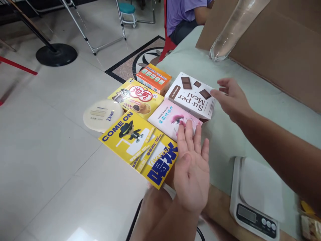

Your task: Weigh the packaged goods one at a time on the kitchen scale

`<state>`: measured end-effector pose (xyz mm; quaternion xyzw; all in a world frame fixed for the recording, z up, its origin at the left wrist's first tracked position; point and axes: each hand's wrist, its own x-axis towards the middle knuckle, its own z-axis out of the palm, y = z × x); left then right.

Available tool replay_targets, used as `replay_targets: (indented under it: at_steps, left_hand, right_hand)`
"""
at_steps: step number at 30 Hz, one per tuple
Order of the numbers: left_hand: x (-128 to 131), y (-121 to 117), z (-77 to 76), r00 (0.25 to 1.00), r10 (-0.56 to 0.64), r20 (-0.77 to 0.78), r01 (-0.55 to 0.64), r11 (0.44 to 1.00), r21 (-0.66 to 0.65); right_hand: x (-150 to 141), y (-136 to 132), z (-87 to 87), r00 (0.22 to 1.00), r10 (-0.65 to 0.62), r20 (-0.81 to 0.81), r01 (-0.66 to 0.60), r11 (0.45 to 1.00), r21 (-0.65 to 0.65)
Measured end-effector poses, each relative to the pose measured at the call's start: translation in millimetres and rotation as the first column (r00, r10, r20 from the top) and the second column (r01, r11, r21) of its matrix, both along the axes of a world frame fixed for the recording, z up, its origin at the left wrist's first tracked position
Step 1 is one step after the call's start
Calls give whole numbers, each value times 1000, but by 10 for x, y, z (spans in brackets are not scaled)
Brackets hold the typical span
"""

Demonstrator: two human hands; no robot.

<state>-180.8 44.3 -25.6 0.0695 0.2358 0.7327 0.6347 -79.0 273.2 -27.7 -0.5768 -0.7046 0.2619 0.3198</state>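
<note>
My left hand is palm up with its fingers stretched out, the tips at the near edge of a pink box with a printed eye. To its left lies a yellow box lettered "COME ON". Beside a white "Su-per Meal" box with chocolate pictures is my right hand, fingers apart; whether its thumb touches the box I cannot tell. A yellow snack box, an orange box and a round cream Dove container lie close against these boxes.
A white kitchen scale stands on the pale green table at lower right. Cardboard and a clear plastic-wrapped roll are at the back. A person in a purple shirt sits beyond the table.
</note>
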Motion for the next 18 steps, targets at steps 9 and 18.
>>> replay_targets:
  at_steps: [9,18]
  left_hand:
    - [-17,-8,15,999,-16,37,17,999,-29]
    - [-13,-11,54,993,17,115,-15,1000,-19]
  right_hand:
    - [-522,244,127,906,187,379,-128,976,-176]
    - [-501,113,150,850,265,456,-223,964,-146]
